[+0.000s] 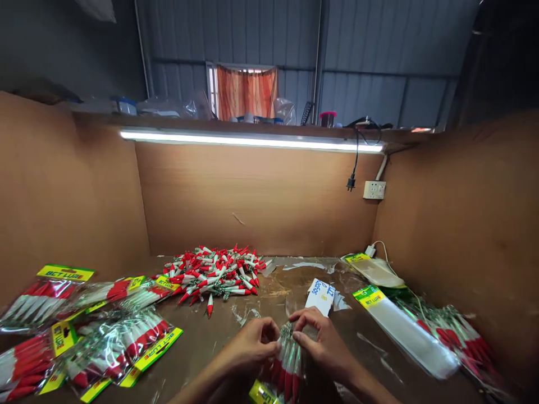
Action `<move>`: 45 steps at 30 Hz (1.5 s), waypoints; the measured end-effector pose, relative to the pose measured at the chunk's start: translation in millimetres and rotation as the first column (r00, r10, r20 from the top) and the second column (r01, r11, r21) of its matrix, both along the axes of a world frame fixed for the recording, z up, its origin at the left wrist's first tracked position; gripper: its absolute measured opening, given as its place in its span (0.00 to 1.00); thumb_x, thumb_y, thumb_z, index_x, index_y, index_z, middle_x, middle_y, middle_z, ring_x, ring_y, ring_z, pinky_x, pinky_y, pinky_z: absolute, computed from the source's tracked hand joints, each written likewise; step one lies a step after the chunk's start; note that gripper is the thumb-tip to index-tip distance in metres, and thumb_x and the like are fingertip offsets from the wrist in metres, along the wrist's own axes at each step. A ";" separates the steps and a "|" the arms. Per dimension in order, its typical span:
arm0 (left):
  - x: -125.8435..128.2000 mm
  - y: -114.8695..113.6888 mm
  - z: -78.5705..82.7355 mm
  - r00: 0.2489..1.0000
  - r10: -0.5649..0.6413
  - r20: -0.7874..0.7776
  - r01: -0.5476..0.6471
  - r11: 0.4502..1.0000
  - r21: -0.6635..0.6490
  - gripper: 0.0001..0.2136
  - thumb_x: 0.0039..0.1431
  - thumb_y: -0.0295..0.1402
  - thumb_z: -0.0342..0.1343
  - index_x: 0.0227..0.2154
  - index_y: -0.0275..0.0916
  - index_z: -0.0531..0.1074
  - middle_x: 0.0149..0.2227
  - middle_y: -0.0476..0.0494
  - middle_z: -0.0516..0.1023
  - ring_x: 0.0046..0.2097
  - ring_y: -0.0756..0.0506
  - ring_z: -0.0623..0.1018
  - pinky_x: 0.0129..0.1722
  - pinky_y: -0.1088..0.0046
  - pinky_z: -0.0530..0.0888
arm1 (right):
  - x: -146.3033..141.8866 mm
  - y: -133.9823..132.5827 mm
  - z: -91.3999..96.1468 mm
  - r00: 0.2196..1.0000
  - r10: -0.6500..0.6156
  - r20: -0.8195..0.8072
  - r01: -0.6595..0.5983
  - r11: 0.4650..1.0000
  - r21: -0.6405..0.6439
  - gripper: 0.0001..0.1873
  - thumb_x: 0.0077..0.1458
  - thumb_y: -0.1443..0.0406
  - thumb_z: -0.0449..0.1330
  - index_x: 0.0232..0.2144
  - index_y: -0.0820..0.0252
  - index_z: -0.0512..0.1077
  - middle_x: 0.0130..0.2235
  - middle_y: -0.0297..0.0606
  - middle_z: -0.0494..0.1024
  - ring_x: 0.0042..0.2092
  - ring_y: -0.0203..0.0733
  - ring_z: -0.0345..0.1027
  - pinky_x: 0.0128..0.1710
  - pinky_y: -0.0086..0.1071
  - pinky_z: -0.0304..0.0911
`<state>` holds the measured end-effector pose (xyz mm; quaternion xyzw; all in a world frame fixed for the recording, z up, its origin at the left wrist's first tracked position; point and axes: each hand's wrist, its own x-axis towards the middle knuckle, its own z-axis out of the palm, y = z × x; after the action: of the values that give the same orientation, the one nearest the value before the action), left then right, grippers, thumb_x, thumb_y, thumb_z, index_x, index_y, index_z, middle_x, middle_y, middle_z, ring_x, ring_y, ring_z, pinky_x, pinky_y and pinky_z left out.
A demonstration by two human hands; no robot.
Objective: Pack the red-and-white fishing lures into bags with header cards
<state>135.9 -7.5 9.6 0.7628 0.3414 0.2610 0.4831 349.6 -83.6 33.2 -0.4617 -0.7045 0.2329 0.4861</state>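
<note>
A clear plastic bag of red-and-white fishing lures (288, 365) lies at the front of the table, its yellow header (263, 393) toward me and the lures' metal ends pointing away. On its left side my left hand (260, 339) is closed, thumb and forefinger pinched at the bag's far end. My right hand (318, 339) curls in from the other side, with thumb and forefinger at the lures' metal ends. Whether the fingertips grip only the film or the metal ends too is hard to make out. Beyond the hands lies a white card (320, 297) with blue handwriting.
Loose red-and-white lures (219, 275) form a pile at the back. Filled bags (126, 342) with yellow headers cover the left. On the right are flat clear bags (408, 331) and more lures (458, 336). A black plug (351, 182) hangs from the shelf.
</note>
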 end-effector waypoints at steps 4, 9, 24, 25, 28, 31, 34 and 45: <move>1.1 4.1 -4.4 0.999 0.044 -0.018 -0.044 0.999 -0.004 0.06 0.44 0.32 0.62 0.23 0.35 0.73 0.20 0.54 0.69 0.24 0.52 0.66 0.24 0.77 0.58 | -2.5 0.6 -2.6 0.999 -0.014 -0.032 0.014 1.000 0.004 0.05 0.52 0.71 0.62 0.29 0.57 0.75 0.43 0.39 0.80 0.48 0.47 0.71 0.51 0.39 0.63; 11.9 0.1 -20.3 0.987 0.139 0.083 -0.136 0.990 -0.046 0.13 0.43 0.38 0.65 0.20 0.37 0.67 0.19 0.54 0.65 0.24 0.52 0.64 0.25 0.77 0.58 | -0.1 0.2 -1.3 0.999 0.012 -0.030 -0.012 1.000 0.008 0.05 0.54 0.70 0.62 0.29 0.56 0.74 0.45 0.38 0.79 0.50 0.48 0.71 0.52 0.40 0.62; 3.2 -4.9 -22.1 0.981 0.008 0.192 0.070 0.915 -0.398 0.24 0.38 0.44 0.74 0.34 0.32 0.75 0.25 0.48 0.75 0.25 0.51 0.71 0.24 0.78 0.63 | 2.3 1.9 -7.3 1.000 0.025 -0.004 -0.025 0.998 -0.061 0.05 0.59 0.63 0.62 0.32 0.56 0.76 0.43 0.41 0.81 0.53 0.50 0.70 0.55 0.43 0.61; 3.3 -5.3 -21.8 0.981 0.016 0.195 0.067 0.910 -0.409 0.24 0.37 0.43 0.74 0.33 0.32 0.75 0.25 0.47 0.76 0.25 0.50 0.72 0.24 0.77 0.63 | 2.1 2.2 -8.5 1.000 0.028 -0.001 -0.028 0.998 -0.057 0.05 0.59 0.63 0.62 0.32 0.56 0.76 0.43 0.41 0.81 0.52 0.50 0.70 0.54 0.42 0.61; 5.5 -7.5 -20.6 0.972 0.078 0.221 0.025 0.903 -0.428 0.23 0.36 0.38 0.74 0.35 0.33 0.74 0.25 0.48 0.77 0.25 0.50 0.73 0.25 0.77 0.65 | 2.3 3.1 -9.4 1.000 0.017 0.018 -0.016 0.999 -0.048 0.05 0.60 0.63 0.62 0.33 0.56 0.77 0.41 0.39 0.80 0.46 0.47 0.72 0.50 0.39 0.63; 9.4 -11.6 -18.0 0.958 0.132 0.253 -0.015 0.908 -0.418 0.22 0.37 0.32 0.72 0.37 0.33 0.73 0.24 0.49 0.77 0.25 0.50 0.73 0.27 0.77 0.66 | 3.2 3.7 -7.8 0.999 0.004 0.046 -0.001 0.998 -0.060 0.05 0.60 0.62 0.61 0.34 0.56 0.77 0.38 0.38 0.79 0.43 0.46 0.72 0.46 0.37 0.64; 12.9 -16.0 -16.5 0.946 0.172 0.274 -0.053 0.919 -0.392 0.24 0.39 0.31 0.70 0.42 0.35 0.72 0.25 0.51 0.76 0.25 0.50 0.74 0.27 0.77 0.67 | 4.0 3.8 -6.2 0.999 -0.005 0.052 0.008 0.998 -0.067 0.06 0.60 0.62 0.61 0.35 0.56 0.77 0.38 0.38 0.79 0.43 0.46 0.71 0.46 0.37 0.64; 6.5 -19.7 -11.3 0.953 0.005 0.302 0.142 0.875 -0.463 0.26 0.44 0.42 0.72 0.44 0.32 0.77 0.32 0.42 0.81 0.36 0.42 0.80 0.38 0.70 0.72 | 3.6 0.9 -2.6 0.999 -0.037 0.012 0.038 0.993 -0.109 0.08 0.61 0.61 0.60 0.33 0.57 0.76 0.35 0.35 0.80 0.39 0.44 0.72 0.42 0.35 0.64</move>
<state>142.5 -27.1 -1.7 0.5837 0.2921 0.2615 0.7110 353.1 -82.7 30.6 -0.5019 -0.6843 0.2597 0.4609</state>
